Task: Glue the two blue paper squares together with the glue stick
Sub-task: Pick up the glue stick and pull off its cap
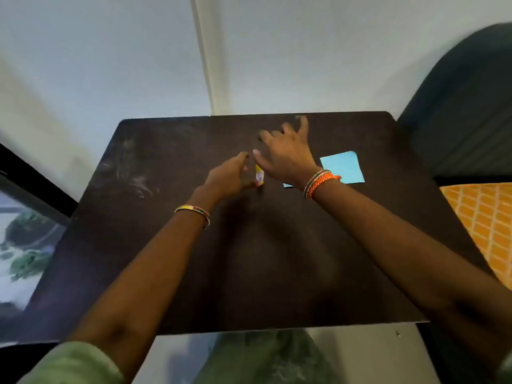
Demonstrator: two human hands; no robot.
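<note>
While both arms reach toward the middle of the frame, the glue stick (pixel 260 176) stands or leans on the dark tabletop (pixel 155 167) between the two hands, a small yellow tube with a pale label. The left hand (pixel 230 177) is right beside it, fingers loosely curled toward the tube; motion blur makes it impossible to say whether they already touch or grip it. The right hand (pixel 286 153) hovers just above and to the right of the tube with its fingers spread apart and holding nothing.

One blue paper square (pixel 343 167) lies flat on the tabletop at centre right of the frame, just beyond the right wrist. A sliver of blue (pixel 288 185) peeks out below that wrist; it may be the second square, but most of it is hidden.

By my judgement the glue stick will be light, rigid and fairly smooth, best taken around the middle of its barrel with thumb and fingers, leaving the cap end free for the other hand to pull off. The paper will be thin, floppy and easy to crease or slide on the smooth wood, so it is better pinned flat with fingertips at one edge while glue goes on than lifted by a corner.
</note>
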